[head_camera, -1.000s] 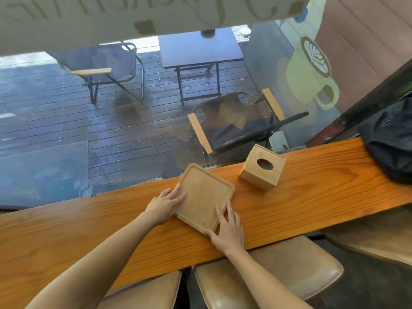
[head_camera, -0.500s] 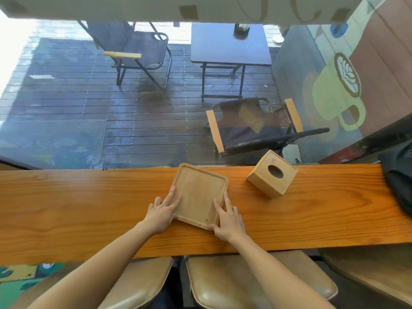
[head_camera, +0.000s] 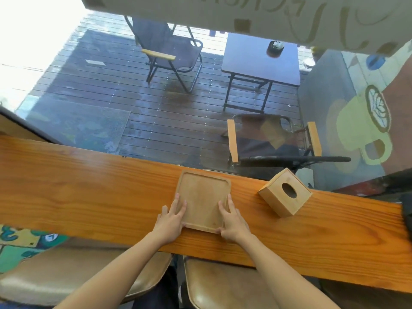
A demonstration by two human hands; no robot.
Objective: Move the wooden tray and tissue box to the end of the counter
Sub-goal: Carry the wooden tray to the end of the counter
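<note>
A square wooden tray [head_camera: 201, 197] with a raised rim lies flat on the long wooden counter [head_camera: 89, 197]. My left hand [head_camera: 170, 220] grips its near left edge, fingers resting inside the rim. My right hand [head_camera: 233, 221] holds the near right edge and corner the same way. A wooden tissue box [head_camera: 285, 192] with an oval hole on top stands to the tray's right, apart from it and turned at an angle.
A window runs along the counter's far edge; beyond it are a deck, folding chairs and a small table. Two padded stools [head_camera: 223, 284] sit below the near edge. A dark bag [head_camera: 406, 208] rests at the counter's right end. Bare counter stretches to the left.
The tray has been turned from slanted to nearly square with the counter edge, both hands staying on its near edges. The view has swung left, showing more bare counter.
</note>
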